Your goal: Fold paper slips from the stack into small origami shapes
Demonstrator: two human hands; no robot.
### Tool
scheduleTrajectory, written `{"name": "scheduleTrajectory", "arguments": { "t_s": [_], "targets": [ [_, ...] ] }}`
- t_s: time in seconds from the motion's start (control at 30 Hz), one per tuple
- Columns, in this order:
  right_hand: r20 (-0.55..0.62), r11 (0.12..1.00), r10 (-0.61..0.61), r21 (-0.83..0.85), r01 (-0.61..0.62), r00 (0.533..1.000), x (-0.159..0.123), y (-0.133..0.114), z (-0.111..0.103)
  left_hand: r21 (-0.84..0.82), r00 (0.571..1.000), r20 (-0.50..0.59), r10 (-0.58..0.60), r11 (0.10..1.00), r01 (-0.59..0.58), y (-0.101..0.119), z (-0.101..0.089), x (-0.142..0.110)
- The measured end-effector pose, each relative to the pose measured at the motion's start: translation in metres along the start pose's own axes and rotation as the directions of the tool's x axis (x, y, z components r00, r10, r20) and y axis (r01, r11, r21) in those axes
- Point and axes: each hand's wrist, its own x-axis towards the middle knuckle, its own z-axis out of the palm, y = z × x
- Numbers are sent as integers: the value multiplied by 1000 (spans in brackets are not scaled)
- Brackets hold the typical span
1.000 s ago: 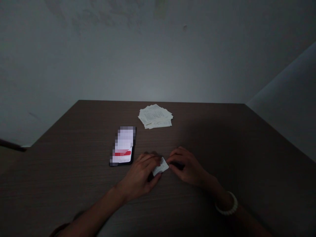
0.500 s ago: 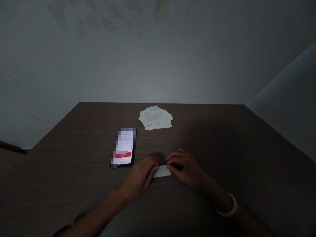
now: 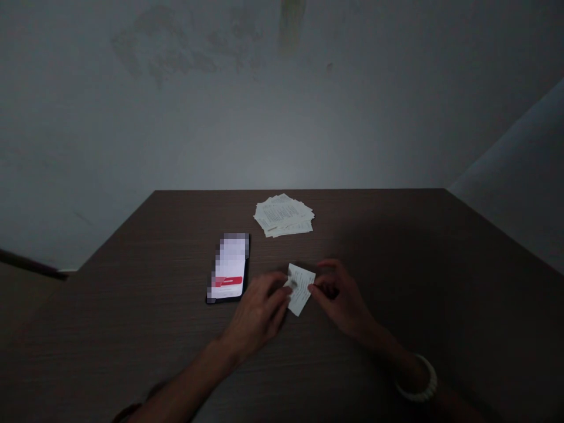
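Between my two hands is a small sheet of printed paper [image 3: 301,294], opened out and tilted, with a crease across it. My left hand [image 3: 262,305] has its fingers curled at the paper's left edge, thumb and fingertips against it. The thumb and fingertip of my right hand [image 3: 341,296] pinch the right edge; the other fingers are bent above. A pale beaded bracelet [image 3: 420,385] circles my right wrist. Left of my left hand lies a phone [image 3: 230,267] with its screen lit, partly blurred, a red bar near the bottom.
A fanned pile of similar printed papers [image 3: 284,216] lies toward the back of the dark wooden table [image 3: 379,223]. Behind the table's far edge stands a stained grey wall [image 3: 247,135]. The light is dim.
The paper was folded small under my fingers and now lies spread wider, more of its print showing. The view has shifted slightly. Phone and pile stay in place.
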Motion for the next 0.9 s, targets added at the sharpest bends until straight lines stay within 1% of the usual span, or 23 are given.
{"name": "scheduleTrajectory", "arguments": {
  "t_s": [0.07, 0.13, 0.2, 0.27, 0.33, 0.4, 0.47, 0.5, 0.57, 0.63, 0.7, 0.77, 0.83, 0.9],
  "targets": [
    [21, 1000, 21, -6, -21, 1000, 0, -1, 1, 6, 994, 83, 74, 997, -75, 1, -2, 0],
    [41, 999, 34, -41, -32, 999, 0, -1, 1, 13, 985, 125, 120, 992, -122, 1, -2, 0],
    [56, 998, 54, -46, -52, 997, -1, -1, 1, 40, 983, 106, 148, 987, -153, 0, -1, -1],
    [69, 997, 75, -39, -73, 995, -2, -1, 1, 68, 983, 62, 170, 982, -174, -3, 1, -2],
    [71, 994, 81, -83, -75, 994, -2, -1, -1, 60, 981, 30, 192, 979, -193, -5, 2, -3],
    [39, 981, 24, -194, -17, 999, -2, 1, -3, 21, 976, 20, 219, 975, -219, -7, 3, -2],
    [23, 942, -114, -315, 115, 993, -1, 2, -7, -23, 972, 19, 233, 972, -232, -7, 3, 0],
    [43, 912, -195, -359, 197, 980, -1, 3, -9, -45, 972, 26, 232, 972, -231, -7, 3, 0],
    [143, 843, -333, -399, 362, 932, 0, 4, -13, -79, 974, 53, 219, 973, -215, -7, 3, 1],
    [275, 783, -400, -394, 482, 874, 0, 6, -17, -98, 974, 102, 202, 976, -193, -7, 4, 0],
    [379, 746, -415, -379, 548, 827, 0, 6, -19, -103, 972, 140, 187, 980, -173, -7, 3, -1],
    [435, 737, -396, -375, 563, 809, -2, 6, -19, -101, 971, 159, 176, 982, -161, -6, 2, -1],
    [442, 745, -366, -387, 543, 819, -3, 3, -19, -84, 970, 175, 170, 984, -157, -5, -2, -1],
    [429, 761, -332, -405, 507, 840, -3, 0, -17, -51, 966, 201, 164, 986, -157, -5, -6, -2]
  ]
}}
